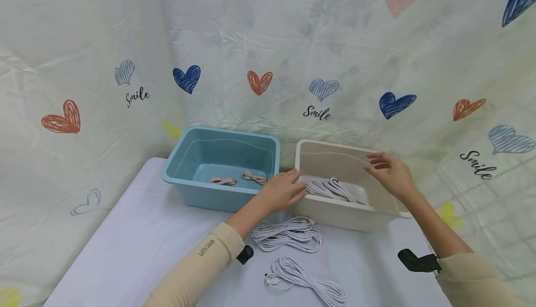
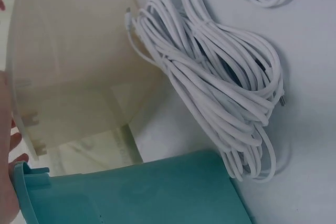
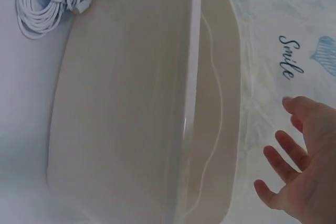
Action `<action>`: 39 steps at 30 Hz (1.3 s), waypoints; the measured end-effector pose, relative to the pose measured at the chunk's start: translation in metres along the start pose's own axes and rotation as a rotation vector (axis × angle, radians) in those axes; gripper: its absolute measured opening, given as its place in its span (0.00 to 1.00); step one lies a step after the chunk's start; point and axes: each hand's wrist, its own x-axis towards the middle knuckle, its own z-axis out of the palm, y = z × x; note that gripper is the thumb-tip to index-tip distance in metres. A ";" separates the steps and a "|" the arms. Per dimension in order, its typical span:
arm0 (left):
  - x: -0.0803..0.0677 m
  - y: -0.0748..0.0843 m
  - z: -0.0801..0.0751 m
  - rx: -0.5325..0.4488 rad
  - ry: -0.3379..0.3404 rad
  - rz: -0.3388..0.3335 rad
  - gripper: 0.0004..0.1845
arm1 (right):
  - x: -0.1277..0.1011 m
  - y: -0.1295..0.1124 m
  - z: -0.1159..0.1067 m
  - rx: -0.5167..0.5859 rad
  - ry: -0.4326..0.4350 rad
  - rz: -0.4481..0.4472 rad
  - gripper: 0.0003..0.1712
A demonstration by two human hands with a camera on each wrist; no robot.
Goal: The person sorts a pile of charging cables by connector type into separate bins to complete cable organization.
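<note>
Farthest to my left on the table (image 1: 138,232) stands the teal bin (image 1: 222,165), and inside it two small pinkish cable coils (image 1: 238,179) lie on its floor, just beside each other. Right next to it sits the cream bin (image 1: 335,209), the two walls nearly touching. My left hand (image 1: 281,190) lies at the cream bin's near left corner, fingers straight and laid flat against the rim, its grip loose and holding nothing; the fingertips reach in toward the white cable bundle (image 1: 331,190) that lies inside this bin, though I cannot tell whether they touch it. From the left wrist view the same cream wall (image 2: 68,72) and the teal rim (image 2: 136,192) fill the frame, with a large white coil (image 2: 220,82) on the table just beside them. That coil (image 1: 289,235) lies in front of the cream bin, and a second white coil (image 1: 305,284) lies nearer to me, a connector showing at its left end. My right hand (image 1: 389,173) hovers over the cream bin's far right side, fingers spread and relaxed, its grip wide with nothing in it; the right wrist view shows those fingers (image 3: 302,166) apart from the bin's rim (image 3: 220,103), with the heart-printed cloth (image 1: 335,56) behind.
</note>
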 end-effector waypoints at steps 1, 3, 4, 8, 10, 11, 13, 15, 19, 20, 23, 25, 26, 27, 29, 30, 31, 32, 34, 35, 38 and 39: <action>0.000 0.001 -0.001 0.014 -0.012 -0.003 0.16 | -0.003 -0.002 0.002 0.001 0.001 -0.007 0.23; 0.000 0.002 -0.002 0.037 -0.019 0.009 0.17 | -0.008 -0.007 0.006 0.007 0.008 -0.028 0.22; 0.000 0.003 -0.002 0.042 -0.014 0.023 0.16 | -0.011 -0.009 0.009 0.013 0.014 -0.039 0.22; -0.001 0.004 -0.002 0.010 0.081 0.139 0.13 | -0.027 -0.020 0.022 0.048 0.040 -0.101 0.19; -0.001 0.003 0.001 -0.037 0.133 0.191 0.11 | -0.036 -0.025 0.030 0.057 0.071 -0.147 0.18; -0.001 0.003 0.002 -0.068 0.150 0.204 0.10 | -0.041 -0.027 0.035 0.060 0.091 -0.172 0.18; -0.001 0.002 0.004 -0.136 0.160 0.199 0.09 | -0.050 -0.030 0.043 0.065 0.137 -0.230 0.18; -0.001 0.001 0.005 -0.194 0.156 0.178 0.08 | -0.058 -0.033 0.053 0.082 0.170 -0.293 0.18; -0.001 0.000 0.002 -0.278 0.132 0.150 0.07 | -0.075 -0.036 0.070 0.107 0.186 -0.386 0.20; -0.001 0.000 0.002 -0.290 0.127 0.148 0.07 | -0.080 -0.036 0.075 0.098 0.184 -0.402 0.21; 0.000 -0.001 0.000 -0.314 0.108 0.138 0.08 | -0.094 -0.035 0.087 0.061 0.167 -0.438 0.23; 0.000 -0.001 0.000 -0.329 0.095 0.124 0.08 | -0.102 -0.034 0.095 0.041 0.151 -0.465 0.24; -0.001 -0.002 -0.001 -0.339 0.088 0.116 0.08 | -0.105 -0.034 0.100 0.038 0.140 -0.477 0.24; -0.001 -0.002 -0.001 -0.348 0.084 0.108 0.09 | -0.109 -0.033 0.105 0.042 0.125 -0.487 0.25; 0.000 -0.003 -0.002 -0.370 0.084 0.100 0.08 | -0.116 -0.031 0.114 0.053 0.097 -0.498 0.25; 0.000 -0.003 -0.003 -0.383 0.088 0.097 0.08 | -0.119 -0.029 0.119 0.061 0.082 -0.499 0.25; 0.000 -0.003 -0.003 -0.395 0.093 0.094 0.08 | -0.122 -0.028 0.124 0.069 0.066 -0.499 0.25; 0.000 -0.004 -0.003 -0.407 0.101 0.094 0.08 | -0.125 -0.027 0.129 0.074 0.049 -0.496 0.26; 0.001 -0.005 -0.003 -0.428 0.117 0.096 0.07 | -0.132 -0.024 0.138 0.095 0.011 -0.487 0.26; 0.001 -0.005 -0.003 -0.440 0.123 0.095 0.07 | -0.135 -0.022 0.142 0.106 -0.010 -0.482 0.26; 0.001 -0.006 -0.003 -0.468 0.131 0.089 0.06 | -0.147 -0.018 0.155 0.138 -0.090 -0.448 0.24; 0.001 -0.007 -0.003 -0.476 0.131 0.085 0.06 | -0.152 -0.017 0.159 0.149 -0.120 -0.431 0.24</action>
